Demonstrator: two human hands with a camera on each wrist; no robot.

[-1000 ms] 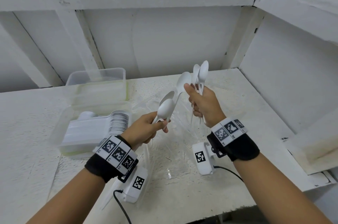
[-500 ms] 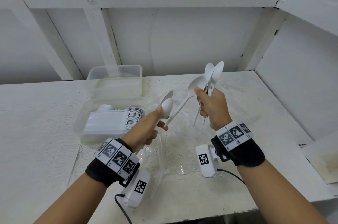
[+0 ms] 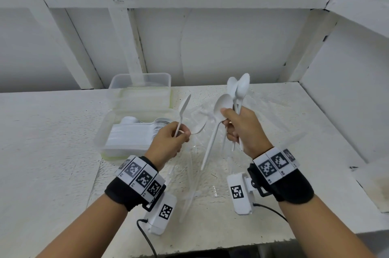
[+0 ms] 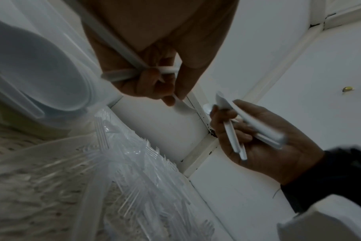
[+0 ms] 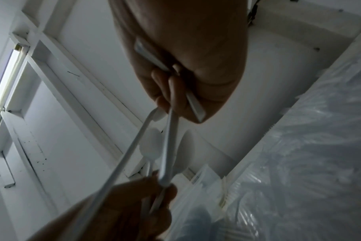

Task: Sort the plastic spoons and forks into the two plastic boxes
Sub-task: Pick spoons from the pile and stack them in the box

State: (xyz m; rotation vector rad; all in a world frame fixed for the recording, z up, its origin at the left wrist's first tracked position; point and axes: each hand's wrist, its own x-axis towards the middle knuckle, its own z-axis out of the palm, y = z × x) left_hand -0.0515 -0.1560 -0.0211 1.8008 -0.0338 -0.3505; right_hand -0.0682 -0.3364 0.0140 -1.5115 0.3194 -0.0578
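Note:
My left hand [image 3: 181, 133] pinches two white plastic spoons: one spoon [image 3: 184, 106] stands upright, the other [image 3: 200, 129] points right. My right hand [image 3: 228, 123] grips a bundle of white spoons [image 3: 242, 87], bowls up and handles hanging below the fist. Both hands hover above a clear bag of clear plastic forks [image 3: 197, 173] on the table. The near clear box [image 3: 101, 133], left of my left hand, holds stacked white spoons [image 3: 134, 133]. Behind it stands a second clear box [image 3: 139, 93]. In the left wrist view the forks [image 4: 134, 163] lie below my fingers [image 4: 155, 81].
The white table [image 3: 52, 152] ends at a front edge near my forearms. A white panelled wall [image 3: 210, 47] closes the back, and a side wall with a low ledge [image 3: 374, 184] closes the right. Cables hang from the wrist cameras.
My hands have drawn slightly apart. The left hand has turned its spoons, so one now stands upright and edge-on. The right hand keeps the same bundle raised.

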